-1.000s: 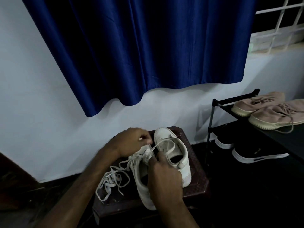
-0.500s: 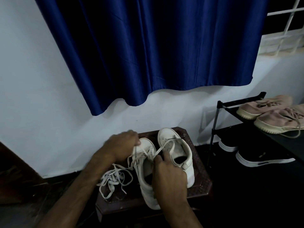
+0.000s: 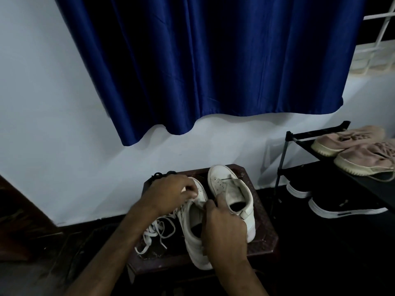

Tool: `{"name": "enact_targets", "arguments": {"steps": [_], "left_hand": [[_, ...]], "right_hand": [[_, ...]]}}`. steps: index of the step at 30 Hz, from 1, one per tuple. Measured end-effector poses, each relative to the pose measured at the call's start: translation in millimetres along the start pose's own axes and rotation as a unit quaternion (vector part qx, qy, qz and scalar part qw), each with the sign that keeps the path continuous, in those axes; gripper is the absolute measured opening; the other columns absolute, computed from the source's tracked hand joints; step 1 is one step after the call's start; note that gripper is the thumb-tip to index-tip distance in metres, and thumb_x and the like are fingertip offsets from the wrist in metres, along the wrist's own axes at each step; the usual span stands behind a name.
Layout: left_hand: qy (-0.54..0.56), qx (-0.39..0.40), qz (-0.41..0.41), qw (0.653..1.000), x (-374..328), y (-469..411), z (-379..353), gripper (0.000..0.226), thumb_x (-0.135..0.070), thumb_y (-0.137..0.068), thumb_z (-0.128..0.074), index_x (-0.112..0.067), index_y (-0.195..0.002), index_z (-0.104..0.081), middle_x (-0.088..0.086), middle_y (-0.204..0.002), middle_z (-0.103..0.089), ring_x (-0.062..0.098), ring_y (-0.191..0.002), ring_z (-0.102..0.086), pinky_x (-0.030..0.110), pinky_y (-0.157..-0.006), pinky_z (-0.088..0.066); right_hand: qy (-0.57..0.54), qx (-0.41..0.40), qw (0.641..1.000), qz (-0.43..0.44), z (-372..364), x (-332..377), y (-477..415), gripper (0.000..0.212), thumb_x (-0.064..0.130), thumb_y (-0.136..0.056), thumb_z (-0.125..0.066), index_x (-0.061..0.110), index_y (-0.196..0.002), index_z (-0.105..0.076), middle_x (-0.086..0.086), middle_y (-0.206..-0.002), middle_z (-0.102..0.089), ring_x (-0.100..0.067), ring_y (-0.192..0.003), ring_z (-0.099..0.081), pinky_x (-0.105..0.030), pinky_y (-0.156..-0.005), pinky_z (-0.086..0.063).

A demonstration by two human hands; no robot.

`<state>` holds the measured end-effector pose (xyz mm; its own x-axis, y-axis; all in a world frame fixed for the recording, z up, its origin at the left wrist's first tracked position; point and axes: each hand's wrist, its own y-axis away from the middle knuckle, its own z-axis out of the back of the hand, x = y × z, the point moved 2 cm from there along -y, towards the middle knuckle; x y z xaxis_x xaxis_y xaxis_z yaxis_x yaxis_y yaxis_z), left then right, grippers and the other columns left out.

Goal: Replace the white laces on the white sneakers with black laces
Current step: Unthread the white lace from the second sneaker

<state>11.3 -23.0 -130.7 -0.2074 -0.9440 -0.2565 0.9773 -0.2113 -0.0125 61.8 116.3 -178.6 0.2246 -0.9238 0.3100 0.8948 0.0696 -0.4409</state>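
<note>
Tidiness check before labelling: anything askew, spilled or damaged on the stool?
Only the loose white shoelaces, tangled beside the nearer white low-top sneaker on the dark brown stool. It and the laceless white sneaker sit upright; nothing spilled or damaged.

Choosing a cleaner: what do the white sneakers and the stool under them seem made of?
Sneakers: smooth leather or synthetic, matte, with punched toe holes; which of the two is unclear. Stool: dark brown, glossy, patterned top; probably moulded plastic, possibly varnished wood.

The person's left hand [image 3: 171, 194] and right hand [image 3: 224, 229] are bare. The left forearm [image 3: 111, 248] and right forearm [image 3: 241, 278] are bare too, uncovered right to the picture's edge.
</note>
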Motion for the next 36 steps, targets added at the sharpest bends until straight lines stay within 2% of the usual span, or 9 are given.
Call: {"name": "enact_targets", "arguments": {"steps": [3, 7, 13, 20, 23, 27, 31, 34, 36], "left_hand": [[-0.036, 0.009, 0.013, 0.999, -5, -6, -5, 0.013, -0.042, -0.087, -0.063, -0.031, -0.094, -0.068, -0.013, -0.096, -0.066, 0.006, -0.088, -0.061, 0.026, -0.075, -0.044], [-0.105, -0.009, 0.003, 0.994, -4, -9, -6, 0.014, -0.04, -0.09, -0.062, -0.027, -0.086, -0.064, -0.009, -0.099, -0.066, 0.013, -0.096, -0.059, 0.03, -0.078, -0.045], [-0.251, 0.009, -0.022, 0.968, 2, 0, -1, 0.029, -0.033, -0.103, -0.037, -0.012, -0.115, -0.053, 0.003, -0.119, -0.055, 0.021, -0.117, -0.046, 0.037, -0.088, -0.044], [-0.179, -0.026, 0.073, 0.981, 47, 29, 31, 0.013, -0.026, -0.102, -0.038, -0.02, -0.106, -0.049, -0.003, -0.109, -0.051, 0.015, -0.106, -0.05, 0.029, -0.077, -0.038], [-0.166, -0.005, 0.107, 0.98, 55, 44, 21, 0.012, -0.032, -0.103, -0.037, -0.023, -0.099, -0.044, -0.004, -0.108, -0.049, 0.015, -0.106, -0.052, 0.03, -0.073, -0.034], [-0.133, -0.017, 0.143, 0.981, 69, 56, 11, 0.017, -0.03, -0.102, -0.035, -0.021, -0.107, -0.049, -0.003, -0.111, -0.048, 0.017, -0.11, -0.052, 0.033, -0.081, -0.041], [-0.119, -0.021, 0.214, 0.969, 100, 73, 7, 0.022, -0.027, -0.103, -0.034, -0.019, -0.117, -0.05, 0.002, -0.122, -0.05, 0.021, -0.116, -0.052, 0.042, -0.095, -0.043], [-0.07, -0.024, 0.192, 0.979, 101, 77, 1, 0.022, -0.038, -0.103, -0.037, -0.022, -0.103, -0.052, -0.001, -0.111, -0.054, 0.018, -0.104, -0.058, 0.037, -0.087, -0.044], [0.002, -0.037, 0.14, 0.989, 89, 76, -8, 0.02, -0.042, -0.101, -0.042, -0.026, -0.094, -0.053, -0.009, -0.099, -0.054, 0.01, -0.089, -0.058, 0.033, -0.078, -0.044]], "right_hand": [[0.0, 0.002, 1.0, 0.003, 0, -1, 0, 0.035, 0.007, -0.038, -0.085, 0.015, -0.064, -0.063, -0.002, -0.08, -0.063, -0.019, -0.028, -0.046, -0.019, -0.038, -0.015], [0.003, -0.002, 1.0, 0.0, 0, -1, -1, 0.037, 0.007, -0.036, -0.085, 0.015, -0.064, -0.064, -0.002, -0.082, -0.064, -0.019, -0.028, -0.046, -0.018, -0.038, -0.013], [-0.001, 0.002, 1.0, -0.003, -5, -3, 0, 0.03, 0.008, -0.046, -0.084, 0.014, -0.068, -0.064, -0.003, -0.085, -0.064, -0.02, -0.029, -0.048, -0.021, -0.035, -0.019], [0.003, 0.011, 1.0, -0.011, -5, -3, -1, 0.032, 0.008, -0.046, -0.084, 0.014, -0.067, -0.061, -0.001, -0.078, -0.061, -0.019, -0.029, -0.047, -0.021, -0.032, -0.022], [0.001, 0.011, 1.0, -0.016, -3, -3, -1, 0.032, 0.009, -0.047, -0.084, 0.014, -0.066, -0.059, -0.001, -0.078, -0.062, -0.019, -0.029, -0.047, -0.018, -0.035, -0.015], [0.008, -0.011, 1.0, -0.021, 3, -2, -4, 0.033, 0.006, -0.044, -0.085, 0.011, -0.064, -0.058, -0.003, -0.075, -0.063, -0.02, -0.027, -0.045, -0.013, -0.045, 0.0], [0.029, 0.007, 0.999, -0.027, 3, -11, -5, 0.035, 0.012, -0.045, -0.087, 0.012, -0.067, -0.061, 0.0, -0.079, -0.065, -0.021, -0.028, -0.047, -0.018, -0.039, -0.013], [0.04, 0.019, 0.999, -0.017, 0, -13, -4, 0.027, 0.02, -0.058, -0.084, 0.016, -0.073, -0.061, 0.004, -0.083, -0.063, -0.02, -0.034, -0.052, -0.02, -0.039, -0.017], [0.047, 0.028, 0.998, -0.009, 0, -9, -3, 0.024, 0.023, -0.064, -0.08, 0.019, -0.076, -0.06, 0.006, -0.083, -0.062, -0.018, -0.039, -0.055, -0.017, -0.04, -0.008]]}}
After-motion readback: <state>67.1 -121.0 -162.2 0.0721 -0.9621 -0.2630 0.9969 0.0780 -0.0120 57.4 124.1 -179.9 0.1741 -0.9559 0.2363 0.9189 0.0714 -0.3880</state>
